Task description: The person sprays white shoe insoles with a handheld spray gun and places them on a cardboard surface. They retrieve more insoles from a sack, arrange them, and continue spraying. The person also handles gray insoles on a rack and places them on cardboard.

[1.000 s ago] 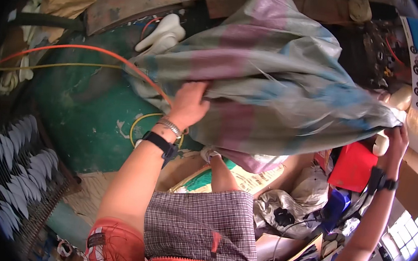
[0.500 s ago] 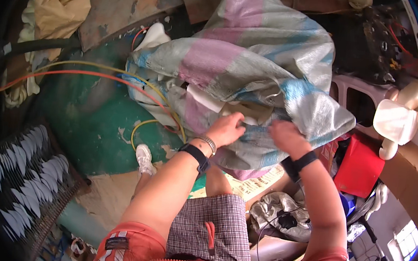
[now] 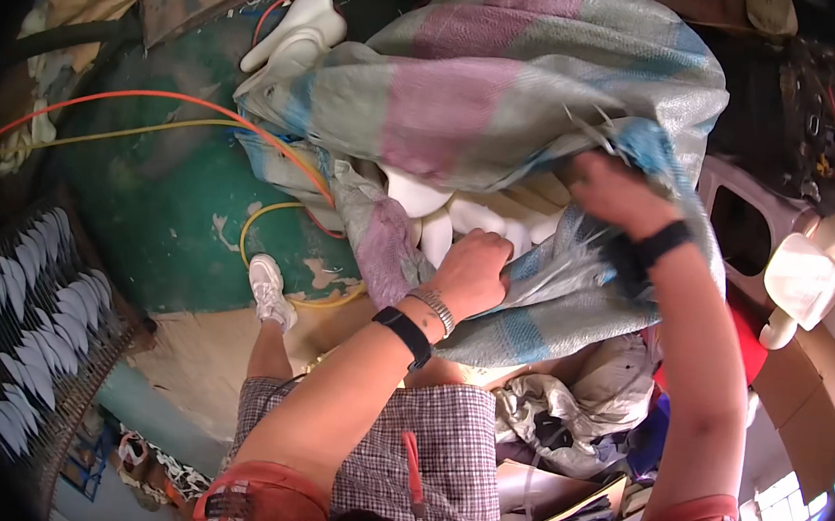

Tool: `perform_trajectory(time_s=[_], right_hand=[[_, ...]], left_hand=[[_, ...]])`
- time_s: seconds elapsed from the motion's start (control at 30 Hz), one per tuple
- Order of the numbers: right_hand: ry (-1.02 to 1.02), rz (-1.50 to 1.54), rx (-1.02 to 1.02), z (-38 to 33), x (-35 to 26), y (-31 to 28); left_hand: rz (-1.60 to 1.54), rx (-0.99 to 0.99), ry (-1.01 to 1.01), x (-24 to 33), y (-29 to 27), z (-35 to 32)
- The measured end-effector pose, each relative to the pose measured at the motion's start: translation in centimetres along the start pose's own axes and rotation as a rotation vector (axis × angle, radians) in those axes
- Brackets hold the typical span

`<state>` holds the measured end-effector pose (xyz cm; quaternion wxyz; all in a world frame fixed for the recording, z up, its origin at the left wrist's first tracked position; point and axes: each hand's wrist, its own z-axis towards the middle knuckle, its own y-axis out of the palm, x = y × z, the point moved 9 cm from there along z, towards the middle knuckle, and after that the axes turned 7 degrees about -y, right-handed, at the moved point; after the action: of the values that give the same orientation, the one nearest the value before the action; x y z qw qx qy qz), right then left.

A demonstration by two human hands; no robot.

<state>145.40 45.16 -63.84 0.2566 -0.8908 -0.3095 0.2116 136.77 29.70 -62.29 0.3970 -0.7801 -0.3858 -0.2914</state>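
Note:
A large woven plastic sack (image 3: 342, 103), grey with pink and blue stripes, lies in front of me with its mouth gaping toward me. Several smooth white and cream moulded pieces (image 3: 414, 194) show inside it. My left hand (image 3: 474, 272) is closed on the near rim of the mouth, beside those pieces. At the right end of the opening, against the frayed blue edge, is my right hand (image 3: 617, 191). Its fingers are smeared by motion, so their grip is unclear. The sack's cloth hides the rest of the contents.
White moulded pieces (image 3: 304, 29) lie beyond the sack on the left. Orange (image 3: 142, 93) and yellow hoses cross the green floor (image 3: 140, 224). A rack of white blades (image 3: 39, 325) stands at left. At right are a pink plastic frame (image 3: 744, 212), a white scoop-shaped piece (image 3: 803, 278) and cardboard (image 3: 796, 397).
The sack's mouth has opened wider, showing more white pieces. My right hand has moved up and to the right; my left hand has shifted slightly right and nearer me.

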Motion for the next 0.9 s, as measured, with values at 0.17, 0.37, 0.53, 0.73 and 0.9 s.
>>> perform_trajectory(time_s=[0.17, 0.37, 0.53, 0.73, 0.9], right_hand=[[0.142, -0.060, 0.468, -11.4, 6.5, -11.1], [-0.766, 0.281, -0.036, -11.9, -22.1, -10.9], [0.030, 1.266, -0.324, -3.8, -6.5, 5.3], [0.292, 0.959, -0.057, -19.2, -1.4, -5.6], [-0.158, 0.636, 0.358, -26.5, -12.5, -15.6]], left_hand=[[-0.151, -0.375, -0.142, 1.1, 4.0, -1.7], [-0.184, -0.401, -0.048, 1.4, 11.6, -5.4], [-0.313, 0.116, -0.008, -0.4, 8.2, 0.9], [0.132, -0.342, -0.194, -2.9, 13.6, -2.3], [0.040, -0.427, -0.199, -0.2, 14.8, -1.9]])
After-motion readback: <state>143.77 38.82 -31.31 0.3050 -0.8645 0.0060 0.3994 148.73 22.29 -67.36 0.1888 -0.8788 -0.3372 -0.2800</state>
